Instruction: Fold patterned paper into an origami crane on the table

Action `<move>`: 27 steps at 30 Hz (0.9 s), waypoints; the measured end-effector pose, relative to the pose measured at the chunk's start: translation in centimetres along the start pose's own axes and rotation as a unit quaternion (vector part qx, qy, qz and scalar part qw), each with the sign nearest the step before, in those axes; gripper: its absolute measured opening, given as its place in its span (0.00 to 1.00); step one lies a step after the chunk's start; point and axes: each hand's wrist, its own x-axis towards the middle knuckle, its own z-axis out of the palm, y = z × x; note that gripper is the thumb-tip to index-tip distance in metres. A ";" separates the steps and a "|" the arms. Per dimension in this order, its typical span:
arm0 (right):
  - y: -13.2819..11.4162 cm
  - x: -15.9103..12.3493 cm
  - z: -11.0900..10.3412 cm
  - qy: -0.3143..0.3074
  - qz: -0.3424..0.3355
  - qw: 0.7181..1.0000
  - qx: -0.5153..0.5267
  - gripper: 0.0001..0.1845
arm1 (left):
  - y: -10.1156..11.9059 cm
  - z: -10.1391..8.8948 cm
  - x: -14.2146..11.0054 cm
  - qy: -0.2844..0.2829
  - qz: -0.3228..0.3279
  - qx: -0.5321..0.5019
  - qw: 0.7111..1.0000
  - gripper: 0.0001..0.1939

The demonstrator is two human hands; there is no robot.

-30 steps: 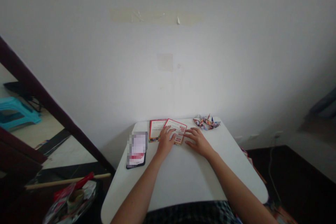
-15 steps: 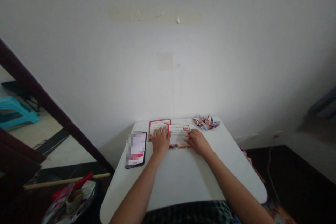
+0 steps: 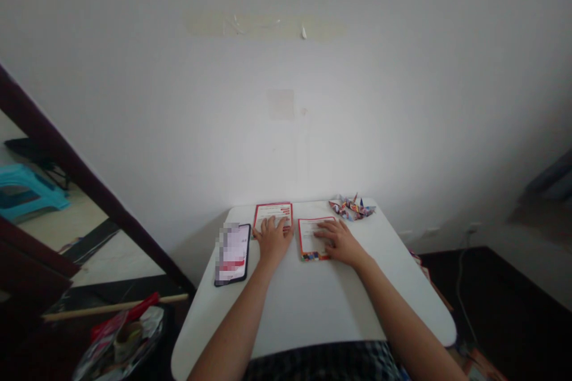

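Two square sheets of printed paper with red borders lie on the white table. My left hand [image 3: 273,239] rests with fingers spread on the lower part of the left sheet [image 3: 269,210], near the wall. Flat on the right sheet [image 3: 308,240] is my right hand [image 3: 338,240], its fingers stretched out over the upper right part. A strip of coloured print runs along that sheet's near edge. A gap of bare table separates the two sheets. Whether either one is a stack of several papers I cannot tell.
A phone [image 3: 235,255] with a lit screen lies left of my left hand. Folded paper cranes [image 3: 352,208] sit at the table's [image 3: 313,309] back right corner. A lined bin [image 3: 127,342] stands on the floor at left, and a mirror [image 3: 89,250] leans beside it.
The right sheet has slid right and toward me, off the left sheet, and straightened. My right hand moved with it and flattened onto it; my left hand shifted left onto the left sheet.
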 end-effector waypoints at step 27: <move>-0.5 0.0 0.2 0.008 0.007 1.000 -0.008 0.21 | 3.2 -0.3 -2.0 -0.008 0.171 -0.015 0.985 0.23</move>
